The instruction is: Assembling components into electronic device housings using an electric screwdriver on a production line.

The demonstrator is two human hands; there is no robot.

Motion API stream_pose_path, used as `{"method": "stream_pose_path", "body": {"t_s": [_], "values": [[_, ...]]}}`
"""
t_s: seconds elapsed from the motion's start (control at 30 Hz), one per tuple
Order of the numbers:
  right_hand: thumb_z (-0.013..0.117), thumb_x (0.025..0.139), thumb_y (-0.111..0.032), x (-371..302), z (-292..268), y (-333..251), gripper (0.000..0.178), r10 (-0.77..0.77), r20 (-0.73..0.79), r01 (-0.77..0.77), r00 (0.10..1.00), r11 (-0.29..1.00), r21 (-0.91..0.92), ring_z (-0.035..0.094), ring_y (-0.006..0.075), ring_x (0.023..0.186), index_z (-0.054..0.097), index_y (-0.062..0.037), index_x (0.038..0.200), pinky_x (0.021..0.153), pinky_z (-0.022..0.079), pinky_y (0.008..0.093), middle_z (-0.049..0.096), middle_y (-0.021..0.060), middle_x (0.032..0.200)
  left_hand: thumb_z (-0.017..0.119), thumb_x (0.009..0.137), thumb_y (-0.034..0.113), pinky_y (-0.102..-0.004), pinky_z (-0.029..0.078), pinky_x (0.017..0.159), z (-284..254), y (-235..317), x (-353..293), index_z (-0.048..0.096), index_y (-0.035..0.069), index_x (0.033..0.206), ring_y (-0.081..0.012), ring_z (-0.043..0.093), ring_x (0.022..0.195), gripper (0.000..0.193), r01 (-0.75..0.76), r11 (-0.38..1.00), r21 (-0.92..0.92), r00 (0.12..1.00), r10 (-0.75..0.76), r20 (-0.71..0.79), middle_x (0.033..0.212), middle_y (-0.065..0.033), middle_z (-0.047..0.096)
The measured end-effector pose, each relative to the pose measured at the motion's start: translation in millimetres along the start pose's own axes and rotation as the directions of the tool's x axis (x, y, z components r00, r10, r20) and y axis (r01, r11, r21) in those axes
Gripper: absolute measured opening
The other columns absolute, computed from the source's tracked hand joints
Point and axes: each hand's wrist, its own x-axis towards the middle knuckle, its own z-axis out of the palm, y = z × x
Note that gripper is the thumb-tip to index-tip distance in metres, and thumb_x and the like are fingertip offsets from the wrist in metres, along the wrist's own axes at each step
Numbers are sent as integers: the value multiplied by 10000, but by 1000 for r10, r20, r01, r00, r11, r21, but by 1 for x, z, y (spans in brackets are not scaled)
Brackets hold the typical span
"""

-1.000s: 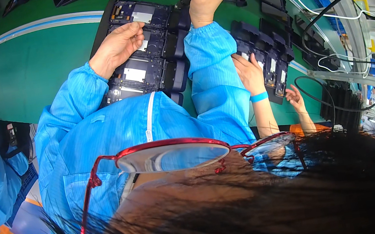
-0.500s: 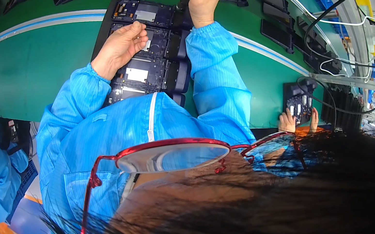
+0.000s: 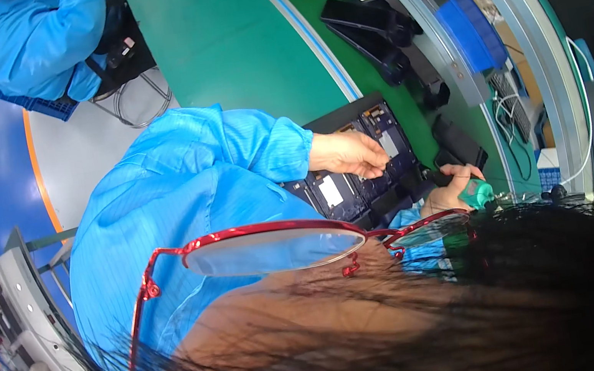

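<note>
My left hand (image 3: pixel 348 154) hovers over a row of dark, open device housings (image 3: pixel 397 140), thumb and fingertips pressed together. Whatever sits between those fingertips, if anything, is too small to make out. Silvery-white rectangular plates (image 3: pixel 330 191) show inside the housings. At the right, my right hand (image 3: pixel 450 194) is wrapped round a power screwdriver (image 3: pixel 477 193) with a green end. My hair and red-rimmed glasses hide part of the right forearm, and the tool's tip is out of sight.
The green bench (image 3: pixel 236 47) carries a white-and-blue strip (image 3: pixel 298 22). Beyond it lie several black device shells (image 3: pixel 373 26). A blue bin (image 3: pixel 471 32) hangs near a metal rail (image 3: pixel 436 31). A co-worker's blue sleeve (image 3: pixel 50 46) shows at the upper left.
The whole view has swung round, so the housings and both hands appear farther right and lower. My left hand stays pinched over the housings; my right keeps hold of the screwdriver.
</note>
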Motion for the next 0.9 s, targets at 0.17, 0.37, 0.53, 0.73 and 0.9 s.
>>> {"method": "stream_pose_path", "body": {"t_s": [0.17,0.37,0.53,0.73,0.9], "values": [[593,832,-134,20,12,-36,208,-45,-49,49,998,994,97,487,164,542,488,22,921,562,421,301,513,77,605,588,909,170,-262,539,651,-1,10,8,582,-6,933,-173,624,732,178,33,994,-103,999,-31,21,809,-77,614],[598,852,-299,32,14,-41,259,219,56,-219,974,852,475,427,124,536,514,-62,913,535,392,276,470,14,647,604,899,181,-256,517,612,4,16,15,587,13,877,-150,604,696,171,25,991,-129,997,-16,71,772,-56,605],[587,864,-396,21,26,-55,291,303,116,-306,946,714,630,425,115,539,521,-114,901,524,386,273,461,-6,635,653,864,214,-235,499,620,0,13,21,599,49,792,-117,580,669,188,-23,999,-41,983,30,182,701,-12,587],[565,878,-422,20,22,-46,299,243,150,-282,958,716,639,445,113,544,536,-124,897,524,396,271,472,-8,625,674,846,298,-211,371,515,9,15,13,591,71,805,-75,422,554,245,-112,994,10,982,109,154,620,49,454],[560,878,-458,21,15,-47,311,258,204,-329,944,713,620,462,116,548,560,-148,874,521,400,271,510,-2,635,684,831,329,-210,317,493,5,15,16,586,74,808,-63,375,545,274,-209,968,140,971,188,150,606,61,416]]}}
